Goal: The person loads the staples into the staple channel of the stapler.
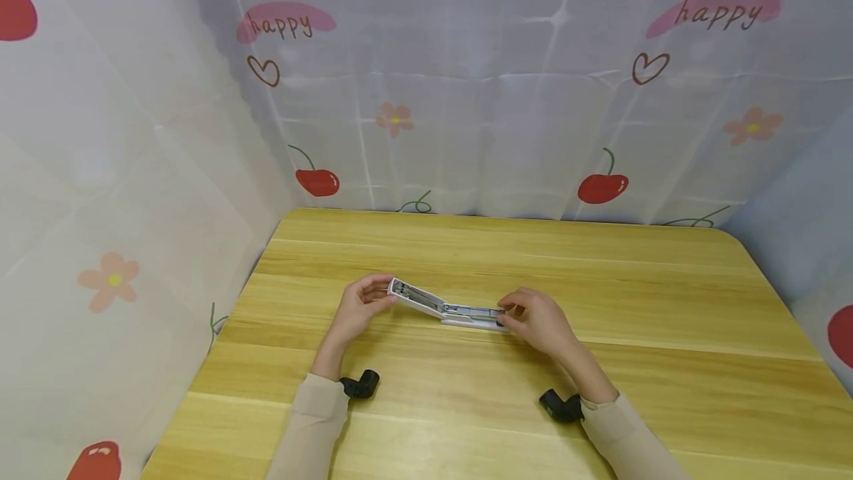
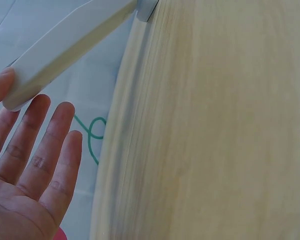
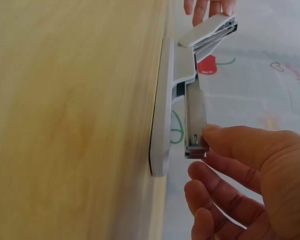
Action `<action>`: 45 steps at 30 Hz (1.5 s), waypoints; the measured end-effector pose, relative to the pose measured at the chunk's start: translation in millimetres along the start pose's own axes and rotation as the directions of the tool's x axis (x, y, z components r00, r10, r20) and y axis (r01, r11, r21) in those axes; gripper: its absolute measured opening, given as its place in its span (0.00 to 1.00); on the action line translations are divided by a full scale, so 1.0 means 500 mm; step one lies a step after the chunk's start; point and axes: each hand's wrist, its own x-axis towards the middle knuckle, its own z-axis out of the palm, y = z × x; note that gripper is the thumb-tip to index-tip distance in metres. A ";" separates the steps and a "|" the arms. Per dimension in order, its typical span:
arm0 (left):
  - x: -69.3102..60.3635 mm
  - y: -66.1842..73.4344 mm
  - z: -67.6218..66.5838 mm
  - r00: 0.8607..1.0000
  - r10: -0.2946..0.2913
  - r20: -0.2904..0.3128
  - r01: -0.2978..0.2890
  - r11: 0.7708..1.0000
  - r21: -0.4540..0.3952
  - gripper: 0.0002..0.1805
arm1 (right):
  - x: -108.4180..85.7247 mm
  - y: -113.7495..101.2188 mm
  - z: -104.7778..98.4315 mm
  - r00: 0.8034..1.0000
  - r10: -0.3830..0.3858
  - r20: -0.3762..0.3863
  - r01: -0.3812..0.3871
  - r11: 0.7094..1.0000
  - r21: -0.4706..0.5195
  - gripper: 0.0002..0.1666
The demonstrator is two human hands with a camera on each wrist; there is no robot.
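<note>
A white stapler [image 1: 418, 300] lies opened wide on the wooden table, its top arm tilted up to the left and its base flat on the right. My left hand [image 1: 360, 308] pinches the raised arm's end; in the left wrist view the thumb is on the white arm [image 2: 65, 50] and the other fingers are extended. At the metal staple channel [image 3: 195, 112], my right hand [image 3: 255, 175] pinches the end between thumb and index finger, above the white base [image 3: 161, 120]. The right hand's other fingers are bent below it.
The wooden table [image 1: 466, 406] has rounded back corners. A printed curtain [image 1: 466, 132] with cherries, flowers and hearts hangs behind it and along the sides. Black wrist devices stick out at the left cuff [image 1: 360, 384] and the right cuff [image 1: 562, 407].
</note>
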 end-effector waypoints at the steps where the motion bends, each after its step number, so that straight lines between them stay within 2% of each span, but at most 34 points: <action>1: 0.000 0.000 0.000 1.000 0.000 0.000 0.000 1.000 0.000 0.22 | 0.000 0.002 -0.001 1.000 -0.002 -0.001 0.002 1.000 0.003 0.10; 4: -0.001 0.001 0.001 1.000 -0.003 0.001 0.003 1.000 0.002 0.22 | -0.002 0.006 -0.001 0.999 -0.036 -0.017 0.037 0.999 0.014 0.12; 7: 0.000 0.002 0.001 1.000 -0.003 0.002 0.003 1.000 0.005 0.22 | -0.002 0.005 0.000 0.992 -0.121 -0.017 0.121 0.992 0.018 0.13; 11: 0.000 0.001 0.001 1.000 -0.003 0.002 0.003 1.000 0.003 0.22 | -0.002 0.004 0.003 0.981 -0.195 0.026 0.195 0.981 0.009 0.13; 15: 0.000 0.001 0.001 1.000 0.001 0.003 -0.001 1.000 -0.002 0.22 | -0.003 0.007 0.007 0.982 -0.182 0.049 0.183 0.983 -0.008 0.13; 22: -0.002 0.002 0.002 1.000 -0.004 0.000 0.004 1.000 0.002 0.22 | -0.004 0.007 0.005 0.983 -0.181 0.040 0.181 0.984 0.009 0.12; 39: -0.003 -0.001 0.001 1.000 -0.004 -0.007 0.004 1.000 -0.007 0.22 | -0.004 0.007 0.011 0.967 -0.189 0.171 0.183 0.982 0.049 0.21; 45: -0.003 0.000 0.001 1.000 0.008 -0.003 -0.008 1.000 0.003 0.22 | -0.006 0.009 0.010 0.973 -0.175 0.151 0.165 0.983 0.079 0.21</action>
